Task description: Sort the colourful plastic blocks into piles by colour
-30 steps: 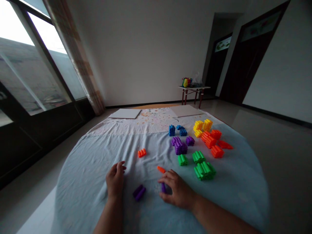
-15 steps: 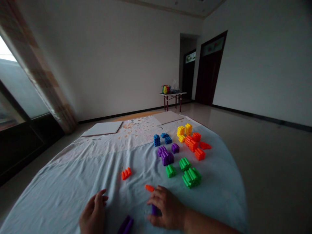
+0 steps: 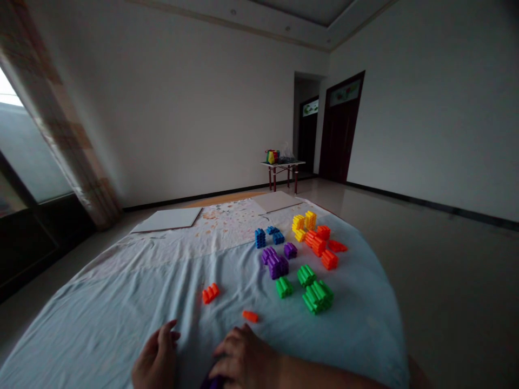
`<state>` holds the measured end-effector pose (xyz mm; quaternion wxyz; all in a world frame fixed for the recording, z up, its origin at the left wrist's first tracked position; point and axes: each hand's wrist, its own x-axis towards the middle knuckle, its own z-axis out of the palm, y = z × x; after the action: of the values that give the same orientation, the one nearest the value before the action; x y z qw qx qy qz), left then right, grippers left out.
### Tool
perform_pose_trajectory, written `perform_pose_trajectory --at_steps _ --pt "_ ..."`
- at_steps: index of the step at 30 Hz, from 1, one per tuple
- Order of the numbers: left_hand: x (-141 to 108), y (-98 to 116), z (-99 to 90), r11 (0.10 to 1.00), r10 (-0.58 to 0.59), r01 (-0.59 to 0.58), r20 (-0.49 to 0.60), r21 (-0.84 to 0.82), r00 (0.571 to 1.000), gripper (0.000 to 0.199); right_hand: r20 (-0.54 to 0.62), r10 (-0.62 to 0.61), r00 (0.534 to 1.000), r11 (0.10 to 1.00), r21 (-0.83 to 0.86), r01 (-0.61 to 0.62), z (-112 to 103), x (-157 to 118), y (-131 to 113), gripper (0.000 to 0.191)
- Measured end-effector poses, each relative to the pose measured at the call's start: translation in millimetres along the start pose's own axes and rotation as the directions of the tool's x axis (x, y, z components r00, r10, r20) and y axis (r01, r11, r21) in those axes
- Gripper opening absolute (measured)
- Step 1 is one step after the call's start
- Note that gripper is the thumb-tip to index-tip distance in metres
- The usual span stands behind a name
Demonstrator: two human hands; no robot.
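Note:
Low in the view, my right hand [image 3: 245, 357] curls over purple plastic building pieces [image 3: 211, 382], which its fingers and the frame's lower edge partly cover. How many pieces are under it I cannot tell. To its left, my left hand [image 3: 157, 356] rests on the cloth, fingers loosely bent and apart, with nothing visible in it. A single orange piece [image 3: 250, 316] lies just beyond my right hand. Farther up and left sits a small joined orange block [image 3: 210, 293].
On the tablecloth [image 3: 121, 319], to the right, are green blocks [image 3: 318, 296], purple blocks [image 3: 277, 266], blue blocks [image 3: 260, 238], yellow blocks [image 3: 298, 223] and orange blocks [image 3: 315, 243]. Two flat boards, one white [image 3: 168, 219] and one beige [image 3: 275, 201], lie at the far edge.
My right hand has moved left and down with a purple piece, onto the purple pieces near the bottom edge. My left hand stays about where it was. The view has tilted up slightly.

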<state>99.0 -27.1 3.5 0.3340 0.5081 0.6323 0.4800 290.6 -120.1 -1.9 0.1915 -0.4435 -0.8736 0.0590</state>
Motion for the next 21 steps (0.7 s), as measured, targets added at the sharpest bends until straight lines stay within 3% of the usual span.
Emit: perform_pose_trajectory --at_steps 4,10,13,15,18,20,21 --pt "1.8 -3.2 -1.1 1.000 0.008 -0.008 -0.008 -0.017 1.000 0.057 -0.016 0.004 1.000 0.997 0.083 -0.003 -11.9 6.3 -2.5 0.022" --pt "-0.4 -0.1 -1.5 1.000 -0.011 0.011 -0.016 -0.025 1.000 0.060 -0.120 0.314 0.942 0.920 0.282 -0.271 -72.8 -13.9 23.1 0.025" --pt "-2.6 3.6 -0.8 0.998 -0.012 0.011 -0.023 -0.058 1.000 0.061 -0.063 0.339 0.939 0.930 0.176 -0.324 -101.5 -27.5 46.8 0.032" --pt "-2.9 3.8 0.3 0.997 -0.001 -0.001 -0.034 -0.071 0.999 0.060 0.047 0.337 0.940 0.939 0.052 -0.339 -112.3 -32.2 60.6 0.033" --pt "-1.4 -0.4 2.0 0.998 0.040 -0.042 -0.039 -0.056 0.998 0.058 0.259 0.396 0.881 0.918 -0.128 -0.375 -114.9 -29.4 72.3 0.031" --pt "-0.2 -4.4 2.4 0.997 0.057 -0.058 -0.041 -0.045 0.998 0.057 0.298 0.417 0.859 0.908 -0.179 -0.379 -110.7 -23.2 74.3 0.034" --pt "0.2 -6.2 2.3 0.997 0.060 -0.062 -0.044 -0.045 0.997 0.057 0.270 0.409 0.872 0.911 -0.178 -0.372 -107.9 -19.9 74.1 0.036"
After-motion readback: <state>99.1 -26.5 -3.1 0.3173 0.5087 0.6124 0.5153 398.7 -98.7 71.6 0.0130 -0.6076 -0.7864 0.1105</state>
